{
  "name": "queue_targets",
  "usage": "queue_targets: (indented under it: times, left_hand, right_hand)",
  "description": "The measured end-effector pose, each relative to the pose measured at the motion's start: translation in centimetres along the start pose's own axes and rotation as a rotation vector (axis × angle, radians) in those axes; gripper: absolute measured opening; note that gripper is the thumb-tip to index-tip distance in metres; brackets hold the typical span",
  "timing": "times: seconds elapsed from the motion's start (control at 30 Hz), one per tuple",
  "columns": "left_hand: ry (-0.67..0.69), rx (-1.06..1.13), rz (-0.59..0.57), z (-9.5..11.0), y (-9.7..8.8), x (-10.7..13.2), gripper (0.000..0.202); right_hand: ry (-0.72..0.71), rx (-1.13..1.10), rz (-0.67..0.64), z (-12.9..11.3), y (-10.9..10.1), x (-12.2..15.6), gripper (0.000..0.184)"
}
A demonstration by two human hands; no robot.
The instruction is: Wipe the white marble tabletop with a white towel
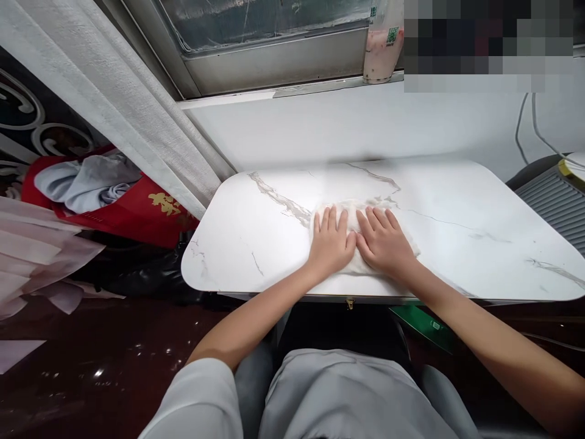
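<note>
A small white cloth point(351, 208) lies folded on the white marble-patterned table point(256, 244), near its front edge. My left hand point(329, 241) presses flat on the cloth's left part, fingers spread. My right hand point(382, 239) lies flat on its right part, thumb beside the left thumb. Both palms cover most of the cloth, so only its far edge and lower rim show.
A grey curtain point(114, 103) hangs at the left past the table corner. A red bag with clothes point(105, 195) sits on the floor at the left. A bottle point(382, 42) stands on the window sill. A grey ribbed object point(555, 204) is at the right edge.
</note>
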State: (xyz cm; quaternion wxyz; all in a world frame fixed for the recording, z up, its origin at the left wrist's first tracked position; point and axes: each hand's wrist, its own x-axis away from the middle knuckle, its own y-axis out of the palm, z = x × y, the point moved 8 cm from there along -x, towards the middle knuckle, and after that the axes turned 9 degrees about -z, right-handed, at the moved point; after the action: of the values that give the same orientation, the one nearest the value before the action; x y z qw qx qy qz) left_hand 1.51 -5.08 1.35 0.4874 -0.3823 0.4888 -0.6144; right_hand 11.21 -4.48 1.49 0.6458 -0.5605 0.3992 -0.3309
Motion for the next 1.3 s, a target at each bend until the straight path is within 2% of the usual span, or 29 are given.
queue_targets:
  times: [0.13, 0.23, 0.33, 0.43, 0.57, 0.73, 1.03, 1.17, 1.3]
  left_hand:
    - [0.035, 0.008, 0.014, 2.7, 0.4, 3.3, 0.057]
    - [0.067, 0.016, 0.017, 4.2, 0.7, 4.7, 0.058]
    - [0.085, 0.027, 0.015, 5.0, 0.9, 5.0, 0.058]
    - [0.084, 0.04, -0.011, 5.0, 1.0, 4.2, 0.058]
    - [0.085, 0.055, -0.075, 4.5, 1.1, 1.0, 0.058]
    - [0.092, 0.051, -0.076, 3.8, 1.2, -5.5, 0.056]
    - [0.087, 0.055, -0.057, 2.8, 1.2, -16.3, 0.055]
    - [0.098, 0.059, -0.04, 2.9, 0.9, -19.6, 0.055]
    - [0.075, 0.076, -0.011, 2.9, 0.9, -21.6, 0.055]
  right_hand:
    - [-0.023, -0.007, 0.049, -0.2, -0.8, 4.3, 0.058]
    - [-0.003, -0.018, 0.061, 0.1, -1.1, 6.6, 0.059]
    - [0.022, -0.023, 0.068, 0.6, -1.2, 7.6, 0.059]
    - [0.029, -0.01, 0.05, 1.0, -1.0, 7.2, 0.059]
    - [0.086, 0.014, 0.003, 2.6, -0.3, 4.7, 0.06]
    - [0.182, 0.026, -0.041, 6.2, 1.0, -0.3, 0.059]
    - [0.196, -0.044, -0.075, 13.1, 3.6, -9.2, 0.063]
    - [0.2, -0.051, -0.082, 15.3, 4.1, -11.9, 0.063]
    - [0.178, -0.041, -0.108, 16.5, 4.1, -13.7, 0.062]
